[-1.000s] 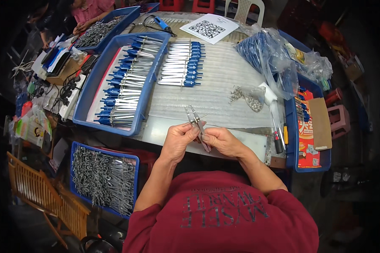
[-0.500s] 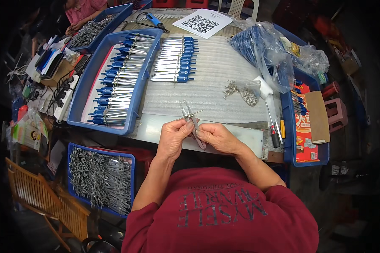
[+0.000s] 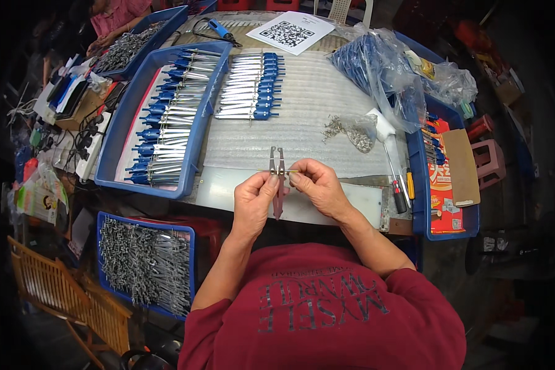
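Between my hands, above the near table edge, a metal drawing compass frame (image 3: 278, 196) stands with its two legs side by side. A thin rod (image 3: 294, 171) crosses both legs. My left hand (image 3: 253, 196) pinches the frame from the left, thumb pressed on its left leg near the rod. On the other side, my right hand (image 3: 319, 186) has thumb and index finger closed at the rod's right end, by the right leg. Fingertips partly hide the frame's middle. Beyond them, blue-headed compasses (image 3: 248, 89) lie in a row on a white foam sheet (image 3: 302, 117).
Left: a blue tray (image 3: 188, 179) of similar compasses; below it, a blue bin (image 3: 193, 259) of metal parts. Right: small metal parts (image 3: 357, 139), a black-and-red screwdriver (image 3: 399, 196), a yellow-handled tool (image 3: 409, 184), plastic-bagged blue parts (image 3: 357, 61) and another blue tray (image 3: 420, 209).
The compass frame has turned from a slant to nearly upright, and the rod now runs level across it. My right hand has moved slightly up and right, its fingers at the rod's end.
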A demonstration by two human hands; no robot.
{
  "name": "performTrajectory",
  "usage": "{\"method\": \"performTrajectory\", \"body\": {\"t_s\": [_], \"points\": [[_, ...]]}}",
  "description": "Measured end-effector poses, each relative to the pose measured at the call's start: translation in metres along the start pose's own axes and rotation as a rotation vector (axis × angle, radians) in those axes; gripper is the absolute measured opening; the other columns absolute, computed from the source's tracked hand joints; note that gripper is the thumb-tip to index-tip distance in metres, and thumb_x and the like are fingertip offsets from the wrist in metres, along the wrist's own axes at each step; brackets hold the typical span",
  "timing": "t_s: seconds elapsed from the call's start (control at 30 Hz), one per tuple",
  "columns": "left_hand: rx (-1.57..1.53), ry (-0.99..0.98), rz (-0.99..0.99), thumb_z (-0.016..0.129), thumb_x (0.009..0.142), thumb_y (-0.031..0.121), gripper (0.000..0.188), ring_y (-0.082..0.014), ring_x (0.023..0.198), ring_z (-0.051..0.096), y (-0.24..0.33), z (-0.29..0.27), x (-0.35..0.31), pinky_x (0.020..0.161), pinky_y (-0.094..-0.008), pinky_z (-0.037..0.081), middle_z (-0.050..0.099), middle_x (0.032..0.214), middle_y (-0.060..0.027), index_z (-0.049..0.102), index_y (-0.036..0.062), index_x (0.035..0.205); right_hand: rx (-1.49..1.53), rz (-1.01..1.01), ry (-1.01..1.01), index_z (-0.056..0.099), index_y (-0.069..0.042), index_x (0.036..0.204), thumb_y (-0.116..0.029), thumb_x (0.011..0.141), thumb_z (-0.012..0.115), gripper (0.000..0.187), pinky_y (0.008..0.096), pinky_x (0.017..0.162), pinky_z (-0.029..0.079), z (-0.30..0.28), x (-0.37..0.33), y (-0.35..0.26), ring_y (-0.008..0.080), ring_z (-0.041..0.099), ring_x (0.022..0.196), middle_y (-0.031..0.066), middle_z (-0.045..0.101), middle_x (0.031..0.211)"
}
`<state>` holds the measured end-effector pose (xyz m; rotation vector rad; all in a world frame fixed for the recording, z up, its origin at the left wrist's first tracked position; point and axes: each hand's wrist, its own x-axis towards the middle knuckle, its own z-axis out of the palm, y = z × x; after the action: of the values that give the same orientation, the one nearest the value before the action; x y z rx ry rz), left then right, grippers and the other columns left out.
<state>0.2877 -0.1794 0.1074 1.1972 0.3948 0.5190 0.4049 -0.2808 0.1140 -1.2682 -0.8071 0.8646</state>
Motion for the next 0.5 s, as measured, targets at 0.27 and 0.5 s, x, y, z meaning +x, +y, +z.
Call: {"method": "performTrajectory", "body": {"t_s": [0.27, 0.5], "points": [[0.076, 0.056, 0.095, 0.046, 0.088, 0.017, 0.022, -0.0092, 0.057, 0.052, 0.000, 0.012, -0.004, 0.050, -0.0192, 0.041, 0.058, 0.074, -0.0046, 0.056, -0.0019, 0.092, 0.025, -0.073, 0.063, 0.054, 0.001, 0.089, -0.013, 0.085, 0.052, 0.015, 0.0184, 0.062, 0.039, 0.005, 0.003, -0.009, 0.0054, 0.047, 0.071, 0.0002, 0.054, 0.078], [-0.399, -0.114, -0.226, 0.049, 0.086, 0.013, 0.022, -0.0122, 0.067, 0.055, 0.005, 0.002, -0.003, 0.064, -0.0237, 0.046, 0.060, 0.082, -0.0094, 0.055, -0.0053, 0.097, 0.079, -0.060, 0.014, 0.056, 0.000, 0.088, -0.014, 0.085, 0.051, 0.015, 0.0200, 0.065, 0.039, -0.007, 0.010, 0.001, 0.0066, 0.048, 0.072, 0.0005, 0.054, 0.077]]}}
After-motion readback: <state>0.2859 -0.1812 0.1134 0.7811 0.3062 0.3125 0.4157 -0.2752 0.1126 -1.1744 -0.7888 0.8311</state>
